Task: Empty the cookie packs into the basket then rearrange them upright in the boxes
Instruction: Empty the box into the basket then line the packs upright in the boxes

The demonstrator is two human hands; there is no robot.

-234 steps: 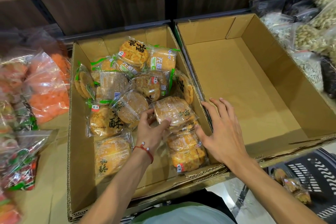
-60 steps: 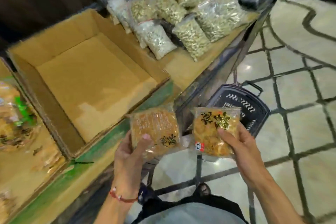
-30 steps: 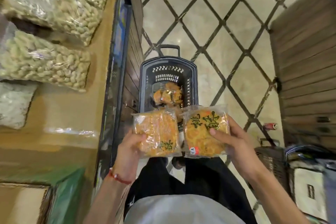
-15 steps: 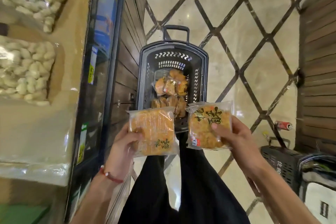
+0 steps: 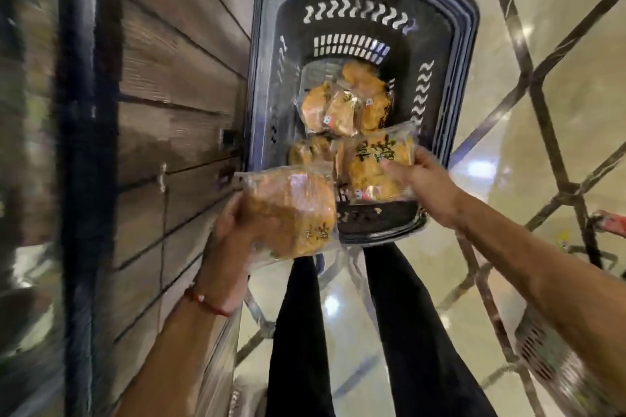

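A black plastic basket stands on the floor ahead of my legs, with several clear-wrapped cookie packs lying in its bottom. My left hand grips one cookie pack by its left side, just over the basket's near rim. My right hand pinches a second cookie pack with black characters on its wrapper, held inside the basket's opening above the packs lying there. The cardboard boxes are out of view.
A wooden-panelled shelf front runs along the left, close to the basket. The tiled floor with dark diagonal lines spreads to the right. Another dark basket sits at lower right, a red object at the right edge.
Both hands have lowered toward the basket with their packs. The right pack has gone from above the near rim into the basket's opening, and the view has dropped closer.
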